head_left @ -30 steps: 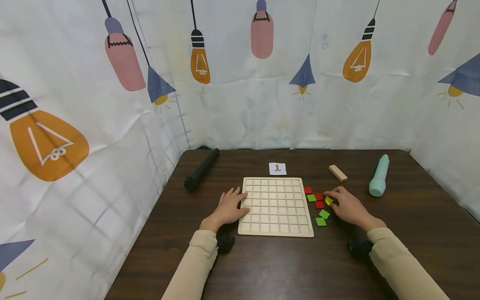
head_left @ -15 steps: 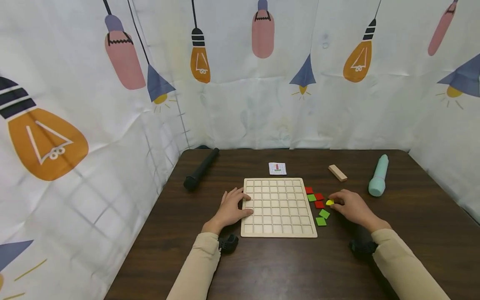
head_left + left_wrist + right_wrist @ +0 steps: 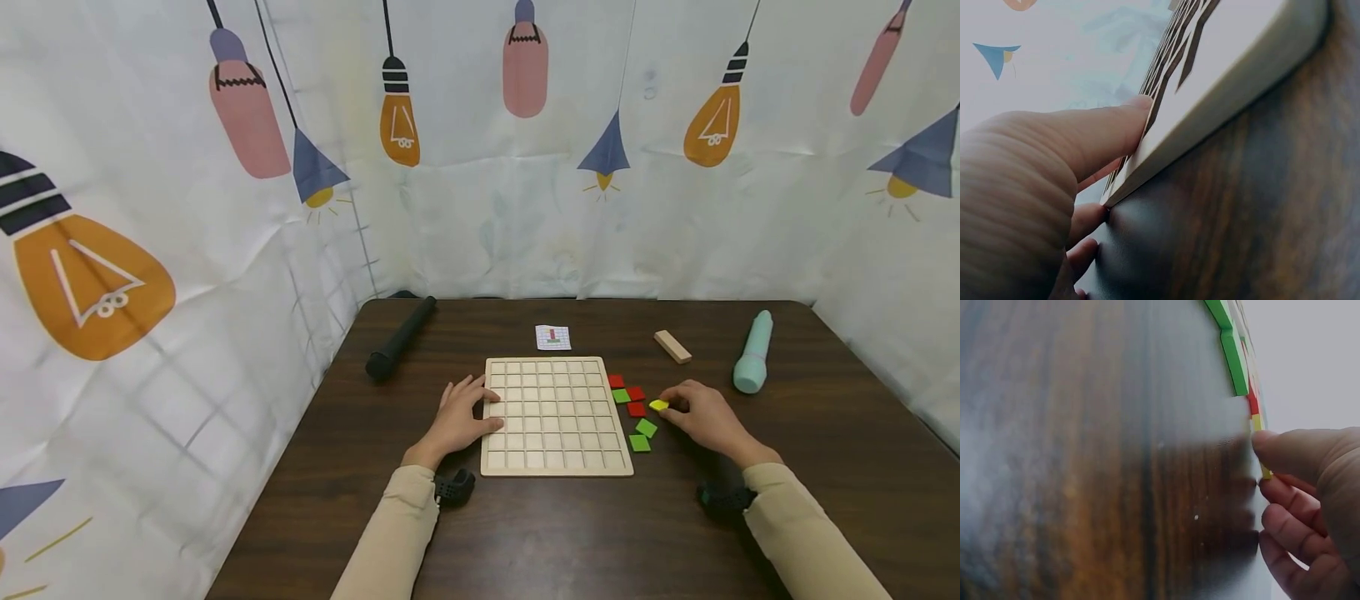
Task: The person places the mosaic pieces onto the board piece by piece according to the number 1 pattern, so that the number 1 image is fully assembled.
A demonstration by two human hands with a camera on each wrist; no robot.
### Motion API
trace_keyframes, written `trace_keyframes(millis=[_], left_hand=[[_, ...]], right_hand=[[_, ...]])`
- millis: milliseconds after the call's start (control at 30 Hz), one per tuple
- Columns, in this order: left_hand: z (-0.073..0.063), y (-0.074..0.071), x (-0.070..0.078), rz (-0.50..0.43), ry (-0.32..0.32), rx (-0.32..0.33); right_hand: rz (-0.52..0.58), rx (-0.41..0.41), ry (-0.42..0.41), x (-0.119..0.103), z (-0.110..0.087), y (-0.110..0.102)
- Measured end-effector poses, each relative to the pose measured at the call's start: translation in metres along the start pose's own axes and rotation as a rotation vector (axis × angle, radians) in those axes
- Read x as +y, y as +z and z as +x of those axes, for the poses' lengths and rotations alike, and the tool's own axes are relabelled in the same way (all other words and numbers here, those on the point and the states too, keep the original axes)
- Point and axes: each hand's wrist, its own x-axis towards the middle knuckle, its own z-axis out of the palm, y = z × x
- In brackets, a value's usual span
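Note:
In the head view, a pale wooden board with a grid of square recesses lies on the dark table. My left hand rests at its left edge; in the left wrist view the thumb lies on the board's rim. To the right of the board, my right hand pinches a yellow tile between thumb and fingers, low over the table. Beside it lie several red tiles and green tiles, close to the board's right edge. The right wrist view shows the yellow tile edge-on.
A small card printed with a coloured grid pattern lies behind the board. A wooden block and a mint-green microphone-shaped object are at the back right. A black microphone lies at the back left.
My left hand and the board have shifted slightly to the right. The yellow tile, tilted in my right fingers at first, now looks flatter.

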Motion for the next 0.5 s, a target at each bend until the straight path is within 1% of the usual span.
trace_keyframes(millis=[167,233,367,500], left_hand=[[-0.001,-0.001,0.000,-0.011,-0.004,0.004],[-0.001,-0.001,0.001,-0.011,-0.010,0.002],[-0.001,-0.001,0.002,-0.001,-0.023,-0.004],[-0.001,0.000,0.003,0.004,-0.032,0.009]], right_hand=[[0.011,0.036,0.009,-0.002,0.004,0.003],[0.029,0.043,0.000,-0.005,0.007,0.004],[0.084,0.048,-0.044,-0.018,0.016,0.006],[0.142,0.049,-0.073,-0.036,0.026,0.012]])
